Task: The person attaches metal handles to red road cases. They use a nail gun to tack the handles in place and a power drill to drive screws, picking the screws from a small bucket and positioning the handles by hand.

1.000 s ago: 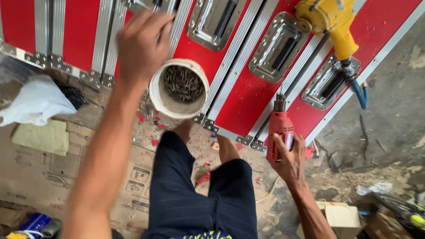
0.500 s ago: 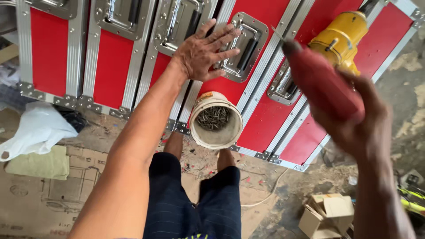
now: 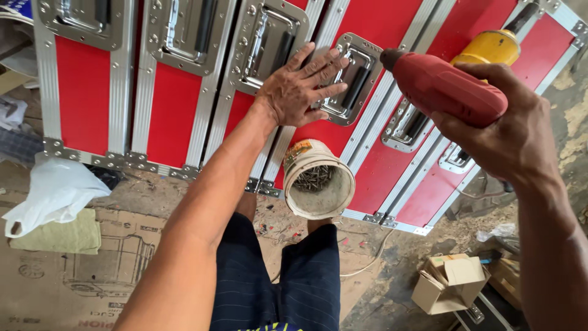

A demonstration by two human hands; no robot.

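Head view, looking down. A row of red cases [image 3: 79, 92] with silver metal edging and recessed metal handles lies across the top of the frame, side by side on the floor [image 3: 429, 257], likely laid flat so the handle faces are reachable from above.

Flattened cardboard [image 3: 61, 282] covers the floor at lower left, printed with dark line drawings and lettering; it seems to serve as a work mat. A white plastic bag [image 3: 55, 190] and a folded greenish cloth [image 3: 61, 236] lie on it. The person's legs in dark striped shorts [image 3: 275, 276] fill the bottom centre.

Left hand [image 3: 300, 92]: flat on a case, palm down, fingers [image 3: 324, 64] spread across the rim of one recessed handle [image 3: 352, 76], apparently steadying the case.

Right hand [image 3: 508, 132]: fingers wrapped tight around a red power drill [image 3: 447, 89], nose pointing left toward the left hand, held just above the cases. A yellow power tool [image 3: 493, 46] rests on the cases behind it.

A white tub [image 3: 318, 181] of dark screws stands between the knees, against the case edge, within easy reach; an orange label sits on its upper side.

Lower right: a small open cardboard box [image 3: 447, 282], plain tan, on the dirty floor.
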